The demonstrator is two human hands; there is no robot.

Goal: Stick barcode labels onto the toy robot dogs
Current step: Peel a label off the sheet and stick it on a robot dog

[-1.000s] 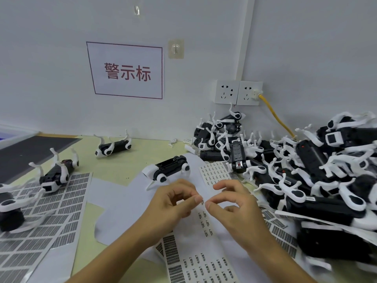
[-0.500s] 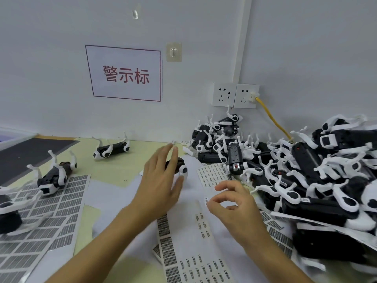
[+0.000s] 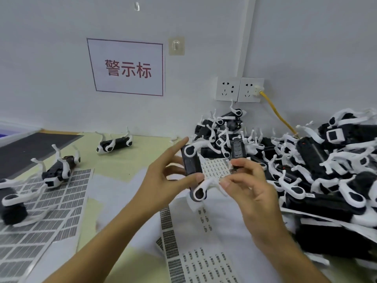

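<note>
My left hand [image 3: 163, 180] grips a black toy robot dog [image 3: 191, 166] with white legs and holds it above the label sheets, thumb on its near side. My right hand [image 3: 244, 186] is right beside it, thumb and forefinger pinched together at the dog's white leg; any label between them is too small to see. A label sheet [image 3: 195, 260] with small barcodes lies under my forearms. A large pile of robot dogs [image 3: 318, 172] fills the right side of the table.
Three loose dogs lie on the left: one by the wall [image 3: 114, 145], one on a grey label sheet [image 3: 59, 170], one at the left edge [image 3: 12, 203]. Wall sockets [image 3: 238, 89] with a yellow cable [image 3: 279, 115] sit behind the pile. A dark mat [image 3: 24, 148] lies far left.
My left hand reached to the dog lying on the sheet, picked it up and turned it. My right hand rose from the sheet to meet the dog.
</note>
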